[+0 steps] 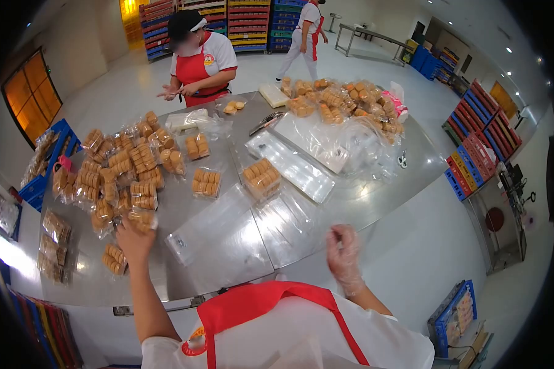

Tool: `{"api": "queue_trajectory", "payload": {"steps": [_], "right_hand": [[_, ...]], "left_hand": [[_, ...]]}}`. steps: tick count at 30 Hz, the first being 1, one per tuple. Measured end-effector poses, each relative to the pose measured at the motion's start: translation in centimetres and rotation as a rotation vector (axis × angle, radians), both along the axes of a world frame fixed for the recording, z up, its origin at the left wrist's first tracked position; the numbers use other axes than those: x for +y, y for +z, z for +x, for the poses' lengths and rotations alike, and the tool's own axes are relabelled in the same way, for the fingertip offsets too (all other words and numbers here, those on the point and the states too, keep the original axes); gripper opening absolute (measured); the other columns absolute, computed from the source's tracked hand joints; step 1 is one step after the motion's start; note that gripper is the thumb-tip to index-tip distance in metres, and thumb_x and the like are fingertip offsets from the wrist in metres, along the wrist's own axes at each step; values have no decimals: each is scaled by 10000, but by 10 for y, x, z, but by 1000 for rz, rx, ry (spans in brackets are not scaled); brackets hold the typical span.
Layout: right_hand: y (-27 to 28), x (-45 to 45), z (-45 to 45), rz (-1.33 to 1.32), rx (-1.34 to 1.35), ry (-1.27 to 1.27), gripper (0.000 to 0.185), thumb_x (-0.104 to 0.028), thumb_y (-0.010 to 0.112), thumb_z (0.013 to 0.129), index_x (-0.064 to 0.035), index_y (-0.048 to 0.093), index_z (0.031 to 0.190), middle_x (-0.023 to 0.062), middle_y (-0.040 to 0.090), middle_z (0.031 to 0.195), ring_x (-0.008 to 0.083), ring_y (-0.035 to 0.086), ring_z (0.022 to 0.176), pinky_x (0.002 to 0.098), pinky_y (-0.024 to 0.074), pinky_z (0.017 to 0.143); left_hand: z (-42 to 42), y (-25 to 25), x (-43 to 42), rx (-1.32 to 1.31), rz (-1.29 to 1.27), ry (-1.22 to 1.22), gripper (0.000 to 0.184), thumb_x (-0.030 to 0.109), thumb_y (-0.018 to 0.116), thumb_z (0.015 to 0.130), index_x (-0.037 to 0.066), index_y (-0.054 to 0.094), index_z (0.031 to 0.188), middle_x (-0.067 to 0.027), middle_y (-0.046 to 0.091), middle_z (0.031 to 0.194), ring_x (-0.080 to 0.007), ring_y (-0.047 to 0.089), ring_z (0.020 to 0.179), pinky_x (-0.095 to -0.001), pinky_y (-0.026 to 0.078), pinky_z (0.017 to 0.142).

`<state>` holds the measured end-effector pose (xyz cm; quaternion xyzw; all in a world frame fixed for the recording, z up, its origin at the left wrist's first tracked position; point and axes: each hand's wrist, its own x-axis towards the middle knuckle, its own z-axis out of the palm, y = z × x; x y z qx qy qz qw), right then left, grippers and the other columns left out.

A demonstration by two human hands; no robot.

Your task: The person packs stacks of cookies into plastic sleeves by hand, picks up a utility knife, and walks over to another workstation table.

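Note:
My left hand (pixel 135 242), bare, reaches to the near edge of the pile and has its fingers on a bag of round cookies (pixel 143 218). Just below it lies another cookie bag (pixel 114 259). My right hand (pixel 345 255), in a clear plastic glove, hovers beyond the table's near edge with its fingers curled; whether they hold anything cannot be made out. Between the hands are flat clear plastic bags (pixel 209 227). An opened-looking bag of cookies (pixel 261 178) stands at the middle of the steel table (pixel 375 203), with a single packed bag (pixel 207 183) to its left.
Across the table stands a co-worker (pixel 204 64) in a red apron; another person (pixel 304 40) is farther back. More cookie bags (pixel 338 98) are heaped at the far right, near scissors (pixel 402 158). Stacked crates (pixel 483 123) stand right; a blue crate (pixel 55 154) is left.

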<state>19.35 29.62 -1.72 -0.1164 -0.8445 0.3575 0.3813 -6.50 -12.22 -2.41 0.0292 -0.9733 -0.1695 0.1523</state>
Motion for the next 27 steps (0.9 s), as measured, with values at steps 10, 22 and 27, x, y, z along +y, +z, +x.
{"api": "queue_trajectory", "payload": {"steps": [10, 22, 27], "right_hand": [[68, -96, -89, 154, -518, 846, 698, -332, 712, 856, -66, 412, 1428, 172, 597, 1168, 323, 609, 1042, 414, 513, 911], [12, -104, -98, -1295, -756, 595, 301, -265, 614, 955, -8, 591, 1111, 75, 633, 981, 144, 610, 894, 299, 502, 799], [15, -108, -100, -1074, -681, 604, 241, -199, 608, 955, 33, 635, 1017, 86, 660, 914, 128, 605, 848, 284, 502, 781]], "left_hand": [[75, 38, 124, -1022, 793, -784, 582, 407, 698, 835, 19, 554, 1245, -121, 654, 1090, -230, 663, 881, -334, 531, 790], [111, -1, 132, -974, 1648, -187, 148, 122, 617, 921, -12, 601, 982, -96, 619, 931, -174, 630, 762, -291, 538, 700], [129, 20, 129, -872, 1652, -144, 115, 79, 611, 916, -21, 594, 971, -113, 631, 963, -175, 633, 822, -306, 539, 746]]}}
